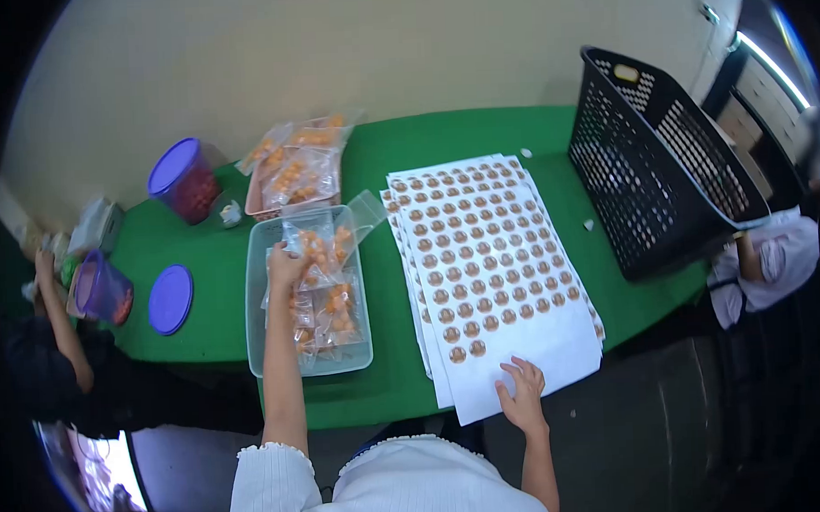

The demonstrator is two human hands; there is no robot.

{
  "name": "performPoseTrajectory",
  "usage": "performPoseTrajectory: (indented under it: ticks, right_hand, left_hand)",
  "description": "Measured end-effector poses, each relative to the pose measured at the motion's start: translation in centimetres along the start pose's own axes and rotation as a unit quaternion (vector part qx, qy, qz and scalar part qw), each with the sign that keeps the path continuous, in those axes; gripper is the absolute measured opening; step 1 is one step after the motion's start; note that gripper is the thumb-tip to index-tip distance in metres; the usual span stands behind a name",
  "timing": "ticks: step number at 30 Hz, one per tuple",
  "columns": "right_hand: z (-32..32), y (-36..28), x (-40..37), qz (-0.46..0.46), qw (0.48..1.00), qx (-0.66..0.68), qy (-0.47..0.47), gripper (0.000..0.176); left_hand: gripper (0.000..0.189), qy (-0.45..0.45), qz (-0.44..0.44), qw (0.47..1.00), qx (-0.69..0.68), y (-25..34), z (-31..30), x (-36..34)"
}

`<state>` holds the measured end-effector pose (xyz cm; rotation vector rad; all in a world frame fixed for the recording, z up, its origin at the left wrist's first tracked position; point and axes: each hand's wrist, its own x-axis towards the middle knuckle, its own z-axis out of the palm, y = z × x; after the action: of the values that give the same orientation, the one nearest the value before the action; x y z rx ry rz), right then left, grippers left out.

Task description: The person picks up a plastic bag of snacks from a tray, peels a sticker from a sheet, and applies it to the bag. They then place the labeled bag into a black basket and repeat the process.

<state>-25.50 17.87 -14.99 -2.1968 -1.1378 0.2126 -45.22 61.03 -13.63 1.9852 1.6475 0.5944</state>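
My left hand (287,265) reaches into a clear plastic bin (366,348), its fingers closed at a clear bag (310,244) with orange pieces inside. More such bags (338,314) lie in the bin around and below the hand. What exactly the fingertips pinch is too small to tell. On the lower edge of a stack of white sheets (557,337) rests my right hand (523,392), fingers spread and holding nothing. Rows of round brown stickers (486,244) cover most of the top sheet.
Behind the bin, a pink basket (254,200) holds more bags. Purple-lidded tub (186,183), loose purple lid (170,299) and open purple tub (109,289) stand left. A tall black crate (642,176) is at right. People are at both sides, one arm (60,313) at left.
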Motion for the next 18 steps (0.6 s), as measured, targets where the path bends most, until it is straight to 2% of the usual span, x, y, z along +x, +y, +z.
performPoseTrajectory:
  ticks: [2,3,5,6,8,11,14,18]
  right_hand:
    - [0.2,-0.1,-0.2,0.02,1.0,0.005,0.003,0.03]
    - [0.3,-0.1,0.0,0.023,1.0,0.01,0.003,0.029]
    - [0.8,-0.3,0.7,0.023,0.999,0.001,0.024,0.027]
    - [1.1,-0.4,1.5,0.027,0.999,0.001,0.023,0.024]
    - [1.9,-0.6,3.1,0.039,0.999,0.003,0.021,0.022]
    - [3.5,-0.5,5.3,0.04,0.996,-0.048,0.069,0.016]
    - [4.9,-0.4,6.5,0.03,0.993,-0.084,0.079,0.012]
    - [5.3,-0.5,7.1,0.062,0.991,-0.111,0.043,0.01]
  left_hand:
    - [0.058,-0.14,-0.012,0.974,-0.175,-0.2,-1.7,-0.1]
    - [0.058,-0.151,-0.006,0.974,-0.17,0.6,-2.5,-1.3]
    - [0.051,-0.033,0.066,0.923,-0.376,2.3,-4.5,-5.7]
    - [0.051,-0.041,0.069,0.923,-0.375,2.8,-5.4,-7.3]
    - [0.052,-0.017,0.018,0.864,-0.504,3.1,-6.9,-10.2]
    - [0.054,0.014,-0.018,0.865,-0.501,1.1,-7.4,-13.5]
    - [0.055,-0.015,0.006,0.862,-0.507,-0.8,-7.6,-15.5]
    - [0.046,-0.003,-0.022,0.872,-0.49,-3.0,-7.8,-16.7]
